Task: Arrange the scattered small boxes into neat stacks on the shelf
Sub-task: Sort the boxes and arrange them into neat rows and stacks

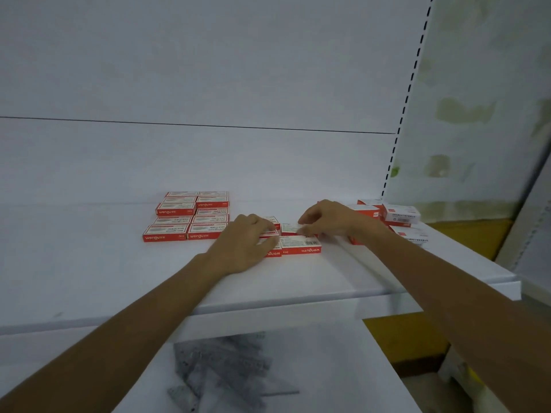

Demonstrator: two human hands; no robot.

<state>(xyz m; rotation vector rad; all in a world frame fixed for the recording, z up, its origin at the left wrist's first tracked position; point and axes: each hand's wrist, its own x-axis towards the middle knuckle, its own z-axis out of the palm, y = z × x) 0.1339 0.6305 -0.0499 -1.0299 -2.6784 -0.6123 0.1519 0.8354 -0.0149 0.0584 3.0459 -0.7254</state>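
Small red-and-white boxes lie on a white shelf (119, 263). A tidy block of several stacked boxes (190, 216) sits at the left. In the middle is a smaller group of boxes (301, 247). My left hand (247, 242) rests on that group's left side, its fingers curled over the boxes. My right hand (328, 219) pinches the edge of a box (290, 229) at the back of the group. A loose heap of boxes (399, 217) lies at the right, partly hidden by my right forearm.
The shelf's front edge (298, 302) runs under my forearms. A white back panel (208, 159) closes the rear, with a slotted upright (399, 126) at the right. A lower shelf (238, 368) shows grey shapes below. Yellow flooring (465, 234) lies at the right.
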